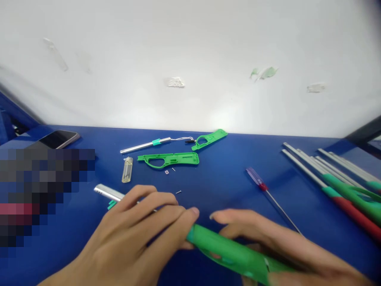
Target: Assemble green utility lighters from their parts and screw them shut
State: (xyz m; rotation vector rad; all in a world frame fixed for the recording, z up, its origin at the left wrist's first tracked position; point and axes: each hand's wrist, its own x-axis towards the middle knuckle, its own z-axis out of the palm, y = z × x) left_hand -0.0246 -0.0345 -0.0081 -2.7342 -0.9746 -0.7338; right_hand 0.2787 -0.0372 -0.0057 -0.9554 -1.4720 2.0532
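A long-necked green gas lighter (232,250) slants across the lower front, between my hands. My left hand (143,226) is closed over its metal barrel, whose silver tip end (108,192) sticks out at the left. At the right, my right hand (268,230) wraps the green handle, with one finger stretched along above it. Beyond them lie two green handle halves, one in front (190,160) and one further back (218,136). A loose silver tube (133,148) with a teal collar trails white wires. The clear yellowish fuel tank (127,171) rests nearer my left hand.
Small screws (178,192) and a tiny square piece (166,172) lie on the blue table (220,186). A purple-handled screwdriver (256,177) sits right of centre. Several more lighters (342,182) are at the right. A phone (58,139) lies far left. A white wall (190,47) rises behind.
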